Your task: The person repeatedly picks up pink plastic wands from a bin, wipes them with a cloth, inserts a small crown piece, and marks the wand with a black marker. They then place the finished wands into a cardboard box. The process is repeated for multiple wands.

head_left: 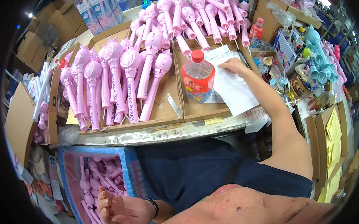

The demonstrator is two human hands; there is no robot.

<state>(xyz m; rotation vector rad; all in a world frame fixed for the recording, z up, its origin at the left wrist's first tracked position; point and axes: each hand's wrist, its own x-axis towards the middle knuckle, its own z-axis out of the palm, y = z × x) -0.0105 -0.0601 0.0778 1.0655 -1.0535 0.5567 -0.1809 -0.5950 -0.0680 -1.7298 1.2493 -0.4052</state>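
Note:
At the right of the bench, my right hand [234, 66] pinches the edge of a white paper sheet [237, 91]. The sheet lies partly over a printed paper [219, 53] in a cardboard tray [194, 112]. Just left of the sheet stands a red-capped drink bottle [198, 76] with a red label. My left hand [121, 208], black band at the wrist, hovers low beside a blue-edged bin [128, 165] of pink parts [95, 182]. Its fingers are loosely bent and apart, with nothing in them. Pink toy wands [130, 78] with round heads stand bunched in the tray's left part.
More pink wands [200, 16] are heaped along the back. A smaller red bottle [257, 30] stands at the right, near cluttered cups and pale-blue toy parts [315, 56]. Printed boxes [95, 14] stand at the back left. A thin metal strip [174, 107] lies on the tray.

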